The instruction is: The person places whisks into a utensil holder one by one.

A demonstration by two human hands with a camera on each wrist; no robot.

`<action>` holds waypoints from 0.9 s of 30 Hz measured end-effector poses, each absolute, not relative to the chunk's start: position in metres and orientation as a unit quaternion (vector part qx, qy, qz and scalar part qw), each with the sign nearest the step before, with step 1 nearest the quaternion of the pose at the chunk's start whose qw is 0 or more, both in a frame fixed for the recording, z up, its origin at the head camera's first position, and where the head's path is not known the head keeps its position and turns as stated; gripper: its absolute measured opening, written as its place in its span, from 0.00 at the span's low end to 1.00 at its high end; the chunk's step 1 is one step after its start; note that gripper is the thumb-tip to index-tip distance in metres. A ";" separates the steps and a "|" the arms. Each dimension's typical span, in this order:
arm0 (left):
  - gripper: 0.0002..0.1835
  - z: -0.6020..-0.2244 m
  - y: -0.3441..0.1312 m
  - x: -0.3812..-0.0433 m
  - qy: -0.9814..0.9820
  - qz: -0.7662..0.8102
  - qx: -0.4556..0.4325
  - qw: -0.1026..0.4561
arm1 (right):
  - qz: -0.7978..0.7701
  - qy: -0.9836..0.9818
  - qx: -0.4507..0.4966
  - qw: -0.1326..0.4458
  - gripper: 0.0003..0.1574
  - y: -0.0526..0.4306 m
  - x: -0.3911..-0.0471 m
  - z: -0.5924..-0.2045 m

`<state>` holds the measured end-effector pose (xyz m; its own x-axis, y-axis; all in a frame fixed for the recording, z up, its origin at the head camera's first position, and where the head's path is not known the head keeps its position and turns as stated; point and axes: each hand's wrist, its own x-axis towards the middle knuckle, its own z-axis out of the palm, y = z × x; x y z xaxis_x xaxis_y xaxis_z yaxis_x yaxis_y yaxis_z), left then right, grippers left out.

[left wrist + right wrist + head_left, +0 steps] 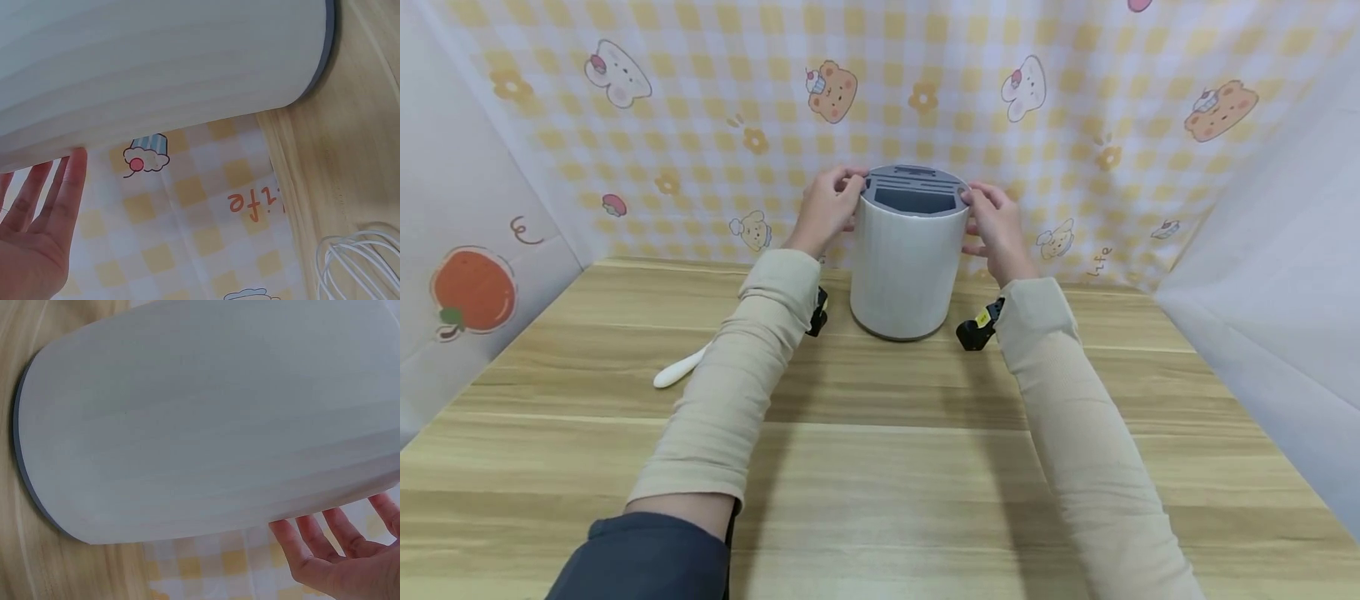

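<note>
A white, round knife block [906, 275] stands upright on the table near the patterned cloth. Its grey top insert [917, 187] has narrow slots and one wider opening at the front. My left hand [827, 207] grips the upper rim from the left, thumb at the top edge. On the opposite side, my right hand [997, 229] holds the rim the same way. Both wrist views show fingertips against the white wall, in the left one at the lower left [47, 219] and in the right one at the lower right [340, 550]. The block's base touches the tabletop.
Left of the block lies a white handle [681, 367], partly hidden by my left sleeve. A coiled white cable [359, 262] rests on the wooden table [880, 500]. Behind hangs a yellow checked cloth [865, 137].
</note>
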<state>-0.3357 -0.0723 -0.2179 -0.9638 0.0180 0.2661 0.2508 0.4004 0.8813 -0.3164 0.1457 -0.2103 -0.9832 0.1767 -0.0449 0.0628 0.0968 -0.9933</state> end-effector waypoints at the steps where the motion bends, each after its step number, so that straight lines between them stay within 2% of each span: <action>1: 0.19 -0.219 -0.072 -0.335 -0.829 -0.541 -0.083 0.113 | 0.666 -0.741 -0.079 0.044 0.23 0.146 -0.316 -0.211; 27: 0.20 -0.229 -0.079 -0.308 -0.831 -0.523 -0.113 0.152 | 0.631 -0.773 -0.014 0.072 0.24 0.147 -0.297 -0.222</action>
<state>-0.3083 -0.0788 -0.2286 -0.9283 0.0297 0.3705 0.3469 0.4272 0.8350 -0.2974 0.1472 -0.2224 -0.9891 0.1133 0.0941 -0.0695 0.2040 -0.9765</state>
